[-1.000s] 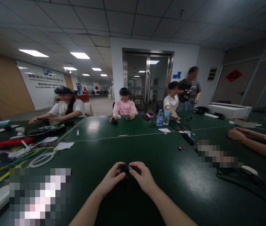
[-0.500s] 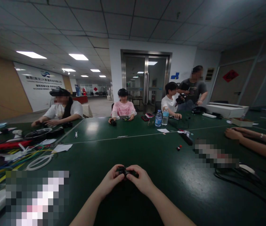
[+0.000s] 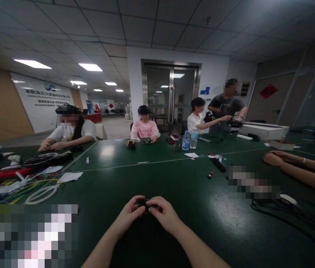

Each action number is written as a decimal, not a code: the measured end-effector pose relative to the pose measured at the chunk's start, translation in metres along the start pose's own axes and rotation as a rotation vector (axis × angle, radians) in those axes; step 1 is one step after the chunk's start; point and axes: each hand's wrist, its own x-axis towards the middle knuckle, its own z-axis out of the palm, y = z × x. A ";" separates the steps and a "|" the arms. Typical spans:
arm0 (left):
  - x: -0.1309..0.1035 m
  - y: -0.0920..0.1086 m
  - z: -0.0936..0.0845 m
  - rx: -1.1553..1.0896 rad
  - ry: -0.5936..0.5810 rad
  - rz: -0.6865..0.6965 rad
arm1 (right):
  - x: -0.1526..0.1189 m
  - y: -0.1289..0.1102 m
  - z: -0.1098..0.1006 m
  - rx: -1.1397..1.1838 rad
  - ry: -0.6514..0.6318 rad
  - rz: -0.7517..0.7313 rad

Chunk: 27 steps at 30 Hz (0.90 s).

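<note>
A small black object is held between my two hands, low over the green table. Its kind is too dark and too covered by fingers to make out. My left hand grips its left end, thumb in front and fingers curled behind. On the other end, my right hand closes in the same way. The fingertips of both hands nearly meet at the middle of the object.
Cables and tools crowd the left side. Two water bottles stand ahead, with a small red and black part nearer. Black cords and another person's hands are at right. Several people are around the table.
My hands keep hold of the black object, almost unmoved. The view has turned slightly right. At the far right, a seated person has stretched an arm toward the standing person.
</note>
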 end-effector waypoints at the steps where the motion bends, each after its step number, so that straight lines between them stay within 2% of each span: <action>1: 0.000 0.001 0.000 0.002 -0.001 0.002 | 0.000 -0.001 0.000 -0.002 -0.006 0.009; 7: -0.001 0.001 0.000 0.005 -0.012 0.009 | -0.003 -0.009 -0.003 0.008 -0.017 0.018; 12: 0.000 -0.002 -0.003 -0.012 -0.053 0.037 | -0.003 -0.012 -0.005 -0.022 0.013 0.080; 18: -0.002 0.002 -0.002 -0.020 -0.070 0.018 | -0.003 -0.010 -0.005 -0.028 0.005 0.051; 27: 0.001 -0.001 -0.001 -0.065 -0.024 0.028 | -0.001 -0.007 -0.004 -0.009 0.015 0.070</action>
